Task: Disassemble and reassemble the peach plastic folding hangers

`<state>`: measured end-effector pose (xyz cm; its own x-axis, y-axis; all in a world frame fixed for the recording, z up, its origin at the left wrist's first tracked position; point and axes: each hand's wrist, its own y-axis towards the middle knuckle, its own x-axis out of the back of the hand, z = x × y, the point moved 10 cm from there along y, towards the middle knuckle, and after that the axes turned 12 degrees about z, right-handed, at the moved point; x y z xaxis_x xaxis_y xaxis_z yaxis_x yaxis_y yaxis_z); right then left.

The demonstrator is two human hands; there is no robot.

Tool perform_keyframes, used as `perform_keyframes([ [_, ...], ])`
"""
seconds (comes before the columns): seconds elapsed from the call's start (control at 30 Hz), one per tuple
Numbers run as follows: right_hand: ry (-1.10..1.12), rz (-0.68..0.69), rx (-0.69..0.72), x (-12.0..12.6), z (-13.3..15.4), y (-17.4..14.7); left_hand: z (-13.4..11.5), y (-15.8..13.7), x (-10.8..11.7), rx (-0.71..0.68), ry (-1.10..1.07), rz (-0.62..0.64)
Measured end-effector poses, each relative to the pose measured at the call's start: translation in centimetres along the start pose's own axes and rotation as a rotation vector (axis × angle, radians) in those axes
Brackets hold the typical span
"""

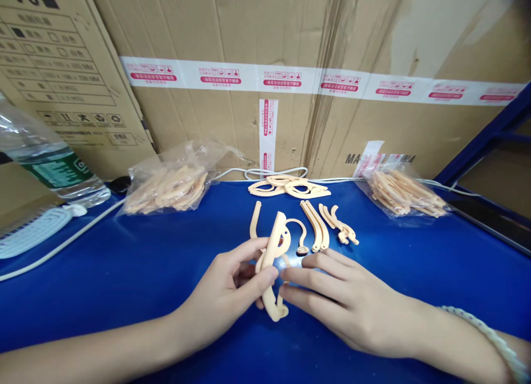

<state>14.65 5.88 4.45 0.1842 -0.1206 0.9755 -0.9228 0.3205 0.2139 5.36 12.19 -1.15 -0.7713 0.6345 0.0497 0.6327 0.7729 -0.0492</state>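
Note:
My left hand (238, 279) is closed around a cream plastic folding hanger (271, 251), thumb in front and fingers behind. The hanger stands tilted upright, folded arms running up and down. Close on its right, my right hand (344, 295) has loosely bent, separated fingers, their tips at the hanger's edge; its thumb is hidden, and firm contact is unclear. Just beyond lie a loose cream hook (298, 232), a curved strip (255, 221) and a pair of curved arms (315, 226). Several small curved pieces (340, 223) lie to their right.
Folded cream hangers (288, 187) lie at the back of the blue table (166, 279). Clear bags of cream parts stand left (170, 187) and right (404, 190). A water bottle (53, 162), pale hairbrush (37, 234) and white cable (78, 243) are at left; cardboard (224, 129) stands behind.

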Motion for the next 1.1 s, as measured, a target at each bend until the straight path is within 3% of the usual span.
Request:
perform_keyframes([
  [0.17,0.174,0.034,-0.085,-0.3,-1.2,-0.1,-0.8,-0.5,1.5,-0.064,0.114,-0.13],
  [0.27,0.345,-0.048,-0.192,0.4,-2.6,-0.7,-1.5,-1.0,2.3,-0.098,0.257,-0.214],
  [0.37,0.547,-0.133,-0.297,0.8,-4.1,-1.6,-3.2,-1.4,2.0,-0.185,0.495,-0.233],
  [0.5,0.882,-0.112,-0.313,-0.2,-4.8,-1.8,-5.0,-1.9,0.9,-0.325,0.727,-0.221],
  [0.77,1.225,-0.389,-0.606,-1.7,-8.7,-3.5,-5.2,-2.0,1.1,-0.349,0.854,-0.251],
  [0.9,1.372,-0.256,-0.621,-4.0,-8.4,-2.8,-5.2,-2.0,0.4,-0.412,1.046,-0.235],
  [1.1,1.429,-0.095,-0.61,-5.4,-7.4,-2.2,-5.6,-2.3,-2.3,-0.605,1.606,-0.255],
])
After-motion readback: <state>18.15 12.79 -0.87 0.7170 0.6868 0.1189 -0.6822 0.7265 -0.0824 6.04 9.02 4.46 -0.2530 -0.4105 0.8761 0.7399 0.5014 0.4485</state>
